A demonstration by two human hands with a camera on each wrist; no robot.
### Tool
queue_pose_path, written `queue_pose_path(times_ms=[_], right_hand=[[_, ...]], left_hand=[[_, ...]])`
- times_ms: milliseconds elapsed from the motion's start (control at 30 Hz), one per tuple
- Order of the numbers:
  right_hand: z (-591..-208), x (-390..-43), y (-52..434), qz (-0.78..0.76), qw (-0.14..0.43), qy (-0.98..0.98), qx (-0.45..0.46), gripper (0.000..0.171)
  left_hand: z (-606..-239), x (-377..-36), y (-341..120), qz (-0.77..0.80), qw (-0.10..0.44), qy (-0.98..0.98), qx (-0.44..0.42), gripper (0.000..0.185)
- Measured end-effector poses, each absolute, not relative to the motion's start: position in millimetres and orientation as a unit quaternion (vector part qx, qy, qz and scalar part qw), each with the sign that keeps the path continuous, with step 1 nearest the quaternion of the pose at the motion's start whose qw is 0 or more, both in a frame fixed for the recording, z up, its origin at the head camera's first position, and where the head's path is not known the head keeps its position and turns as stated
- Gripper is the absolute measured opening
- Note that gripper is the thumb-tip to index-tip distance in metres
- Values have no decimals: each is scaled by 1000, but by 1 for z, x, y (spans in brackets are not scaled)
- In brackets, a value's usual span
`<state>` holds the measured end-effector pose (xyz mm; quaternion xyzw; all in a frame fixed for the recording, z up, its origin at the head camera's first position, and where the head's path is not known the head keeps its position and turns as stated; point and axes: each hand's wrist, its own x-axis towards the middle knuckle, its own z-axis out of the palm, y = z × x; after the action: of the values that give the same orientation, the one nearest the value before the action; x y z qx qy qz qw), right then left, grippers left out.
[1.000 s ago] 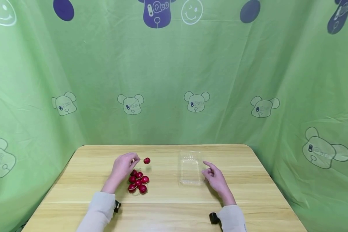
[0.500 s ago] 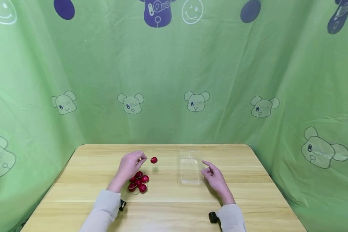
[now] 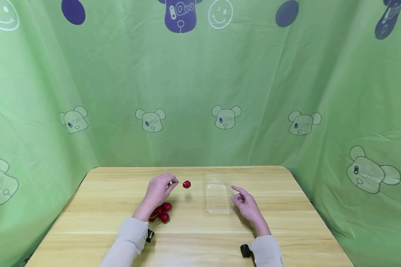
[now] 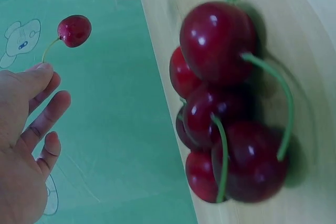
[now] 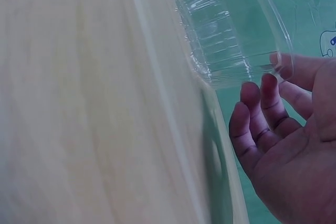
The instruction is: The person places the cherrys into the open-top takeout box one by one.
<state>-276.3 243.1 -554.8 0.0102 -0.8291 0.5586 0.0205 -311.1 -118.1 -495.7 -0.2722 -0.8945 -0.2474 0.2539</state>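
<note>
My left hand (image 3: pixel 160 189) pinches the thin stem of a red cherry (image 3: pixel 186 184) between thumb and index finger. The fruit hangs above the table, left of a clear plastic box (image 3: pixel 217 210). In the left wrist view the other fingers are loosely bent below the held cherry (image 4: pixel 74 31). Several more cherries (image 3: pixel 165 217) lie in a cluster under my left forearm, partly hidden by it. At the right side of the box, my right hand (image 5: pixel 299 145) holds the rim, with curled fingers and the thumb tip overlapping the plastic. No cherry shows inside the box.
The light wooden table (image 3: pixel 200 244) has a rounded far edge against green curtains (image 3: pixel 190 144) with printed bear heads. Black wrist straps (image 3: pixel 245 250) with cameras sit at both sleeves.
My left hand has carried the cherry rightward, closer to the box, and its forearm now covers more of the cluster. The right hand and box have shifted only slightly left.
</note>
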Motion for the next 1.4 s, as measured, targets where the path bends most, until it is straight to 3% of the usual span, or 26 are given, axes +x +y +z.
queue_pose_path(times_ms=[1400], right_hand=[[-553,-275,241,555,-1,-831,23,52]], left_hand=[[-506,-339,-54,-246,244,-892,-289,3]])
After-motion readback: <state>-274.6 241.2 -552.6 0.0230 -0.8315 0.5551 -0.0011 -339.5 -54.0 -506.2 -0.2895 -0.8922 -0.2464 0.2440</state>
